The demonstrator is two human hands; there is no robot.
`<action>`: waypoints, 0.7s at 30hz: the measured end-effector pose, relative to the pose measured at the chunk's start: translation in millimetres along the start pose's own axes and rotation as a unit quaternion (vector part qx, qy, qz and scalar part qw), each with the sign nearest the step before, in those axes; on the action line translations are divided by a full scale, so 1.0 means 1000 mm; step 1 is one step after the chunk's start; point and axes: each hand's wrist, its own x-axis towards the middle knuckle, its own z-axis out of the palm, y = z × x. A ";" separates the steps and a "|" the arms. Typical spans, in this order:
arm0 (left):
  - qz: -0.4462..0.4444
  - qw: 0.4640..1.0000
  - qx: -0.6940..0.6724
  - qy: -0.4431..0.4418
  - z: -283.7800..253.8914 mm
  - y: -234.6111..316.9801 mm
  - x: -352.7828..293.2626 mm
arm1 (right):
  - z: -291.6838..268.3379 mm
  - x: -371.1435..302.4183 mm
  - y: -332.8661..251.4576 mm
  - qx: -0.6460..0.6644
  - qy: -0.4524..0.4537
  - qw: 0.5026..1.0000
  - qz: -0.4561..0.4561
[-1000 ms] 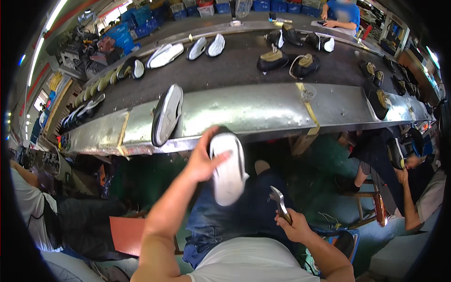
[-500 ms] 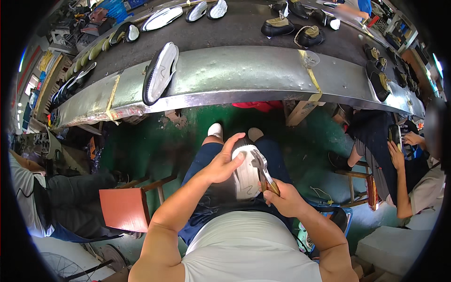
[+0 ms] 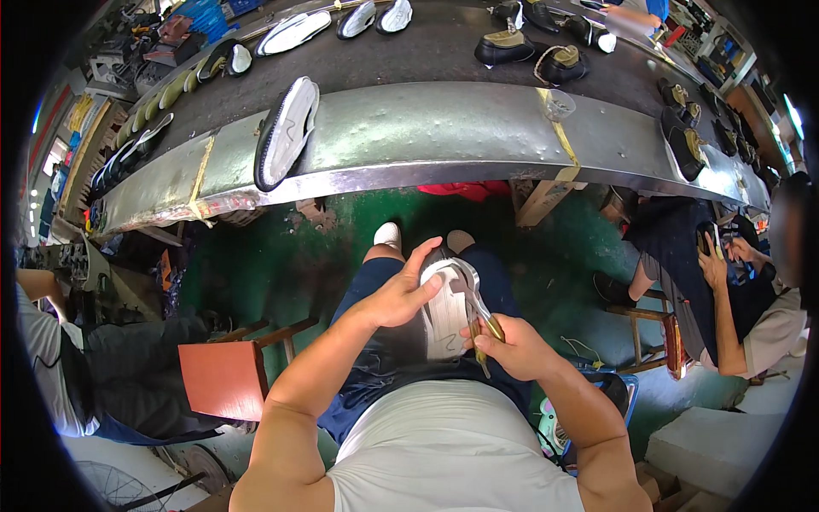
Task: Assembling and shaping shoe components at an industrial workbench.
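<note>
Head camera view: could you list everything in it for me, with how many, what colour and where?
Held shoe: one, black with white sole, above the lap
Pincers: one, silver with brownish handles, over that sole
Leaning shoe: one, black with pale sole, bench's near edge
Other shoes: many, black, white, olive, across the bench
Bench: one, dark top, silvery edge, ahead
Tape strips: at least two, yellow, bench edge
Red cloth-like item: one, under the bench
Stools: two, reddish-brown, left and right
Co-workers: three, partly visible, left, right, far right
Floor: green, below
Background clutter: mixed, too small to count
White shirt: one, lower middle
Left hand: one, bare, gripping the held shoe
Right hand: one, bare, gripping the pincers
</note>
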 end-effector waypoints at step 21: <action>0.056 0.995 -0.073 0.035 -0.004 -0.016 0.010 | -0.003 0.009 -0.014 -0.482 0.111 0.869 -0.014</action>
